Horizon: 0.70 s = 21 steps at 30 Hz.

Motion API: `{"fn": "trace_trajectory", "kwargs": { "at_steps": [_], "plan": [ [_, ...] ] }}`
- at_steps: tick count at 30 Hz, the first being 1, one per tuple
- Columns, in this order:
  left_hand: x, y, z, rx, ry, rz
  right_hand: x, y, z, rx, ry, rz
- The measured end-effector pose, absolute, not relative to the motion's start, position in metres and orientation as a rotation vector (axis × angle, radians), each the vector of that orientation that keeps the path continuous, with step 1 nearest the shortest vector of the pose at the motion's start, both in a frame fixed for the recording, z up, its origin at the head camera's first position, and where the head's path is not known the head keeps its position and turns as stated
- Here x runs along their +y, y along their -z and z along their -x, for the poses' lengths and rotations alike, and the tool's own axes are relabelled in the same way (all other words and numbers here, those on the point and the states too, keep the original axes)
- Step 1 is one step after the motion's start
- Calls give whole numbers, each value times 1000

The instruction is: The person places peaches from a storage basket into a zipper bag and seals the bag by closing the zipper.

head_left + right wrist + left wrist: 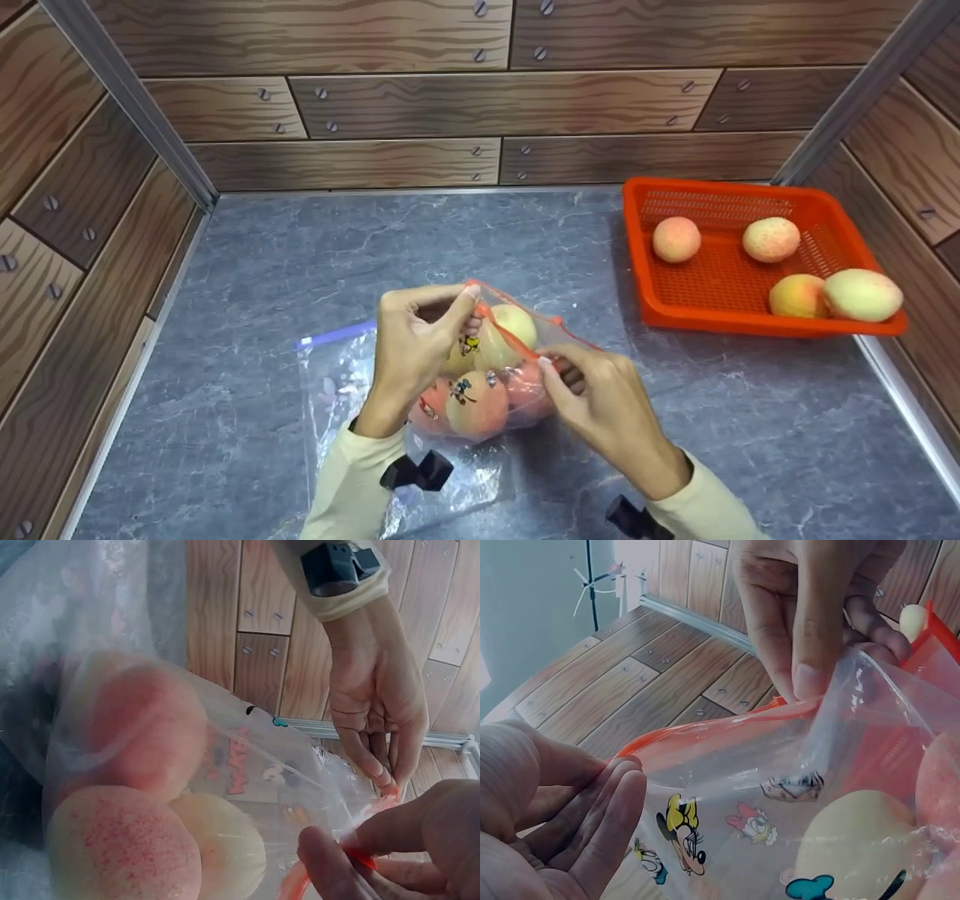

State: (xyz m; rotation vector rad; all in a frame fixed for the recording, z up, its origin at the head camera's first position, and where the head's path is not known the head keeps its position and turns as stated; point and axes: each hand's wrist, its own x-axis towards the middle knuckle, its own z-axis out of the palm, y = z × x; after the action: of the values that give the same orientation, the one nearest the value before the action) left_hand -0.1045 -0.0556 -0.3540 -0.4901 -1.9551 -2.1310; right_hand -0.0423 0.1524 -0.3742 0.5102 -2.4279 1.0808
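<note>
A clear zip bag (466, 390) with cartoon prints and a red zip edge holds several peaches (478, 411), pale yellow and pink. My left hand (416, 341) pinches one corner of the red edge between thumb and fingers. Farther along that edge, my right hand (604, 397) pinches the red strip. In the left wrist view the zip edge (720, 726) stretches between both hands, above the fruit. The right wrist view shows the peaches (124, 844) bunched at the bag's bottom; whether the zip is sealed cannot be told.
Beneath the filled bag lies a flat clear bag with a purple zip (337, 335). An orange-red basket (705, 319) at the back right holds several more peaches (676, 240), one resting over its front corner. Wood-patterned walls (397, 105) enclose the grey marbled table (255, 262).
</note>
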Motion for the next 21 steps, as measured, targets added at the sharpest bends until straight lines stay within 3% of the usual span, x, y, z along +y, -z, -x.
{"fn": "trace_trajectory", "kwargs": {
  "at_steps": [21],
  "plan": [
    [-57,323,109,-1728,2072,386,170,317,87,-2375,-1187,-644]
  ]
}}
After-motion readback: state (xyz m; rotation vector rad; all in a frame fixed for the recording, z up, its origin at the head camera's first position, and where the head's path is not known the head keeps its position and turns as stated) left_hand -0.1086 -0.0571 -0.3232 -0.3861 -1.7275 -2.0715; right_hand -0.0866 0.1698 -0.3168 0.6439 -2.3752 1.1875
